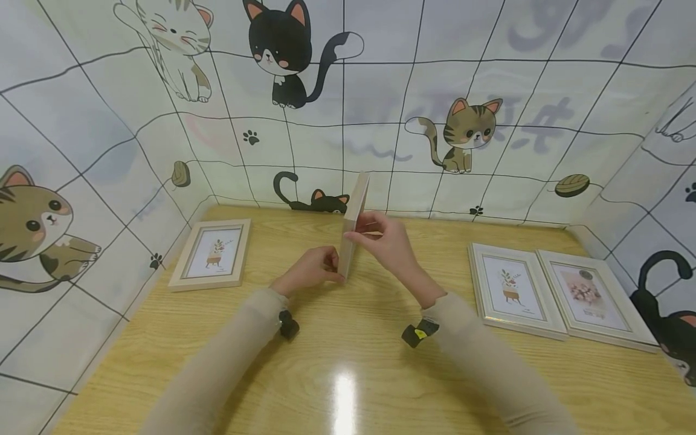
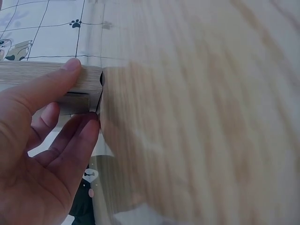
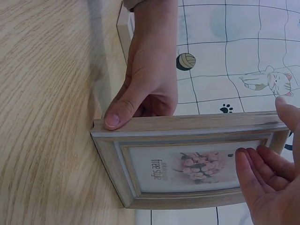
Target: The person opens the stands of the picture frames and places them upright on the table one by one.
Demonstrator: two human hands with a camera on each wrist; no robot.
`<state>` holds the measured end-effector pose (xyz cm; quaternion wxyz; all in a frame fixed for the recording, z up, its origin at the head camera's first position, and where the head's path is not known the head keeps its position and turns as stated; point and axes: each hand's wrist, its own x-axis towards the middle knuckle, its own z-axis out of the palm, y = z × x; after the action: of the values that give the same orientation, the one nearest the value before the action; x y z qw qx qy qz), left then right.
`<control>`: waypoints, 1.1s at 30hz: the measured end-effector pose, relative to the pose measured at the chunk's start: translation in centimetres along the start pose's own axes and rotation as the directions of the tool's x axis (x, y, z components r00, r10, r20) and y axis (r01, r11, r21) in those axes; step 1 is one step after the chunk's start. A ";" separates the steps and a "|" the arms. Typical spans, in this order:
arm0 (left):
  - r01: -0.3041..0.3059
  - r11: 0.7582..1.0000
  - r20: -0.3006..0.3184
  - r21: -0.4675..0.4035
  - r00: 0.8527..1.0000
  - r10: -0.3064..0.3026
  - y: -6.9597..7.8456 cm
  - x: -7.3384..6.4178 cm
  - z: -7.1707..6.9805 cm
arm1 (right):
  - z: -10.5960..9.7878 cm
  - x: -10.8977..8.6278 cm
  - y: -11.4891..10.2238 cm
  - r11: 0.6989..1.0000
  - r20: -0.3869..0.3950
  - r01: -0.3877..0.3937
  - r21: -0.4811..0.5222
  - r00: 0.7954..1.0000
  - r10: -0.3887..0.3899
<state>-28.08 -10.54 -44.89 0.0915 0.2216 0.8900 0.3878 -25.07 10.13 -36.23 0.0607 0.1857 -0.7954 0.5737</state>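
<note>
A light wood picture frame (image 1: 354, 205) stands on its edge at the middle of the table, turned nearly edge-on in the head view. Its front, in the right wrist view, shows a pink flower picture (image 3: 204, 168) inside a silver-lined border. With thumb and fingers my left hand (image 1: 312, 264) pinches the frame's near lower corner. My right hand (image 1: 388, 241) holds the side edge higher up, thumb on the edge and fingertips over the front. In the left wrist view, the left hand (image 2: 47, 140) has its thumb along the wooden edge.
At the left of the wooden table (image 1: 304, 374) lies a frame with a potted plant picture (image 1: 214, 254). To the right lie a white plant-picture frame (image 1: 513, 287) and a flower-picture frame (image 1: 587, 296), side by side. A cat-patterned cloth (image 1: 375, 90) walls the table's back and sides.
</note>
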 end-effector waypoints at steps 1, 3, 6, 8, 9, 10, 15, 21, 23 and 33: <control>0.000 1.000 0.001 0.005 1.000 0.000 0.0 0.0 0.0 | 0.1 0.0 0.1 1.000 0.001 -0.003 -0.004 1.000 0.003; 0.005 1.000 0.005 0.011 1.000 -0.005 0.1 0.0 0.1 | 0.1 0.0 0.2 1.000 0.002 -0.003 -0.011 1.000 0.003; 0.008 1.000 0.010 0.018 1.000 -0.008 0.2 0.0 0.1 | 0.3 0.0 0.3 1.000 0.000 0.002 -0.019 1.000 -0.002; 0.006 1.000 0.012 0.021 1.000 -0.006 0.3 0.1 0.1 | 0.3 0.0 0.4 1.000 0.000 0.005 -0.021 1.000 -0.005; 0.004 1.000 0.013 0.022 1.000 -0.004 0.4 0.1 0.1 | 0.3 0.0 0.4 1.000 0.000 0.005 -0.020 1.000 -0.005; 0.004 1.000 0.013 0.023 1.000 -0.005 0.4 0.1 0.1 | 0.4 0.1 0.4 1.000 0.000 0.006 -0.021 1.000 -0.006; -0.011 0.999 0.017 0.036 1.000 0.010 0.4 0.3 0.1 | 0.5 0.0 0.3 0.999 -0.010 0.018 -0.029 1.000 -0.018; -0.006 1.000 0.042 -0.014 0.999 0.007 0.2 0.1 -0.1 | 0.6 0.0 0.2 0.999 -0.014 0.026 -0.045 1.000 -0.026; 0.000 0.999 0.056 -0.049 0.998 0.002 0.0 0.1 -0.2 | 0.6 0.0 0.2 0.998 -0.014 0.022 -0.053 1.000 -0.023; 0.018 0.990 0.092 -0.140 0.996 -0.005 -0.7 -0.2 -1.0 | 0.5 0.1 0.2 0.998 -0.001 0.014 -0.061 1.000 -0.014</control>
<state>-28.49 -11.69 -44.71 0.1501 0.2269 0.8565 0.4386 -25.16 9.72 -36.58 0.0709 0.1889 -0.8113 0.5487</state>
